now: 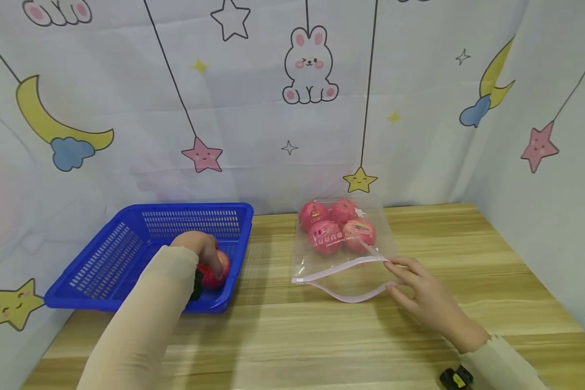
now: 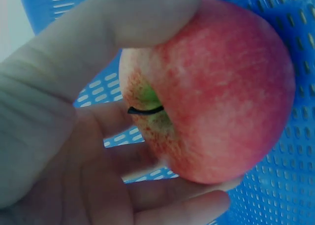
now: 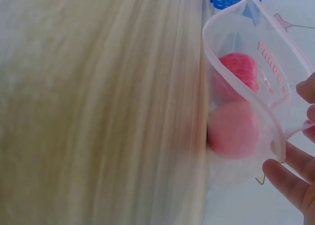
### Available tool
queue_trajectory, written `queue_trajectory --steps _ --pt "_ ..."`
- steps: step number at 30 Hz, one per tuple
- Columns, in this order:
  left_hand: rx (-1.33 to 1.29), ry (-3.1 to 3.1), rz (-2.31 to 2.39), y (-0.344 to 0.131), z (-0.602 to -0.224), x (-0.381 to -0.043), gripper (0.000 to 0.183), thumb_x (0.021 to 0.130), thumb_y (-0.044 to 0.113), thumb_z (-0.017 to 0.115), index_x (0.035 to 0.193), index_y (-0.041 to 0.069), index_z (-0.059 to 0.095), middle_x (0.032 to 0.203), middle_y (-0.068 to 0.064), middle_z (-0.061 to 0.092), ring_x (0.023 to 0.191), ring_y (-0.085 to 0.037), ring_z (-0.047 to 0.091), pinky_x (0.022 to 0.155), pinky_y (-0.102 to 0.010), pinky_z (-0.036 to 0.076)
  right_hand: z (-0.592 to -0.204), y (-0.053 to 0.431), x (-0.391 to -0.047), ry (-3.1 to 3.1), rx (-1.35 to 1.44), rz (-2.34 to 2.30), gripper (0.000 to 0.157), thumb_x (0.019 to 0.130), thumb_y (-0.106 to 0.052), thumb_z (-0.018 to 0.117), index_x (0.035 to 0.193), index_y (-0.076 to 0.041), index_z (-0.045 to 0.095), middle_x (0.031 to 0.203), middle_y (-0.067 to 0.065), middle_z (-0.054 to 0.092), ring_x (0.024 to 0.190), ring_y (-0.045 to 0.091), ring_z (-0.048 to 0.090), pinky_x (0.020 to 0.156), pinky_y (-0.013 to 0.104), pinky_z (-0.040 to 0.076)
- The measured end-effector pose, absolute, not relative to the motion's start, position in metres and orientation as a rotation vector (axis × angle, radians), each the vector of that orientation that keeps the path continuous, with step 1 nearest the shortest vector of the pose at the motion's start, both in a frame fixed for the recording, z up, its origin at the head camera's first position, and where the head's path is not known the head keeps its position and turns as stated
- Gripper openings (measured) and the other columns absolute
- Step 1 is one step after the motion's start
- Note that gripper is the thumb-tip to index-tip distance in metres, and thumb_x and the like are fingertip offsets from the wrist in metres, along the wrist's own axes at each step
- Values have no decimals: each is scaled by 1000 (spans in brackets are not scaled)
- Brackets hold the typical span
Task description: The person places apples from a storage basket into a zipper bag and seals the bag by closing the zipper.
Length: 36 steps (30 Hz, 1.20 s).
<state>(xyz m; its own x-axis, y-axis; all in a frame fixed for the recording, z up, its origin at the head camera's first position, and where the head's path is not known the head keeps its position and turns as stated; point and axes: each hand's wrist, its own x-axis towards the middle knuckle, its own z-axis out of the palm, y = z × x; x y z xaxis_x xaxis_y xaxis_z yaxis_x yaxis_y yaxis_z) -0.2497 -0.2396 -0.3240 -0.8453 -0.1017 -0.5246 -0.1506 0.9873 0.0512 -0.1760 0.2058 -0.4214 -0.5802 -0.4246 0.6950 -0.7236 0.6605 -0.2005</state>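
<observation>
Inside the blue basket [image 1: 146, 216], my left hand [image 1: 200, 250] grips a red apple [image 1: 215, 271]. The left wrist view shows the thumb over the apple's [image 2: 226, 92] upper side and the fingers beneath, its dark stem turned toward the palm. My right hand [image 1: 426, 298] holds the corner of a clear zip bag's pink-edged mouth [image 1: 353, 299], fingers at one rim and thumb at the other, so the mouth gapes. Several red apples [image 1: 326, 237] lie in the bag's far end. Two of those apples [image 3: 234, 129] show through the bag in the right wrist view.
The bag lies on a wood-grain table [image 1: 273, 336], to the right of the basket. A white curtain [image 1: 253, 108] printed with rabbits, stars and moons stands behind and beside the table. A small black device [image 1: 455, 377] is next to my right sleeve.
</observation>
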Motion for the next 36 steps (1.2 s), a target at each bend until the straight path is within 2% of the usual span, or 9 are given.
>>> queue_trajectory --steps 9,16,25,29,33,36 --pt "-172 2614 142 -242 -323 -245 79 60 42 80 127 8 54 108 -12 58 96 -30 52 78 -45 52 -419 204 -174 -2268 877 629 49 69 -2 77 116 2 64 116 9 59 82 15 62 61 13 50" --pt "-160 2649 192 -243 -315 -243 77 65 44 74 130 8 50 112 -15 56 96 -33 52 75 -46 51 -419 204 -174 -2275 867 638 50 68 -1 77 116 2 64 116 9 59 83 16 62 59 13 49" --pt "-37 2730 273 -247 -307 -242 73 67 43 67 126 4 47 110 -15 57 93 -30 54 71 -41 49 -420 204 -173 -2276 859 642 52 67 0 78 117 1 64 116 9 59 80 17 64 60 12 49" --pt "0 2759 330 -248 -301 -238 65 69 41 66 120 5 46 110 -15 56 94 -30 54 71 -39 47 -420 204 -173 -2275 864 663 52 67 1 77 117 1 64 116 10 59 77 17 64 55 11 47" --pt "74 2802 376 -250 -298 -237 54 71 39 66 109 5 46 101 -12 57 89 -28 54 70 -37 46 -420 203 -173 -2279 862 666 52 68 1 77 118 0 64 118 9 59 76 16 63 54 10 46" --pt "119 2838 396 -251 -297 -236 51 72 38 67 106 6 46 98 -12 57 87 -27 55 70 -36 47 -420 203 -173 -2277 863 667 51 68 1 77 117 1 64 118 9 58 74 15 63 53 10 45"
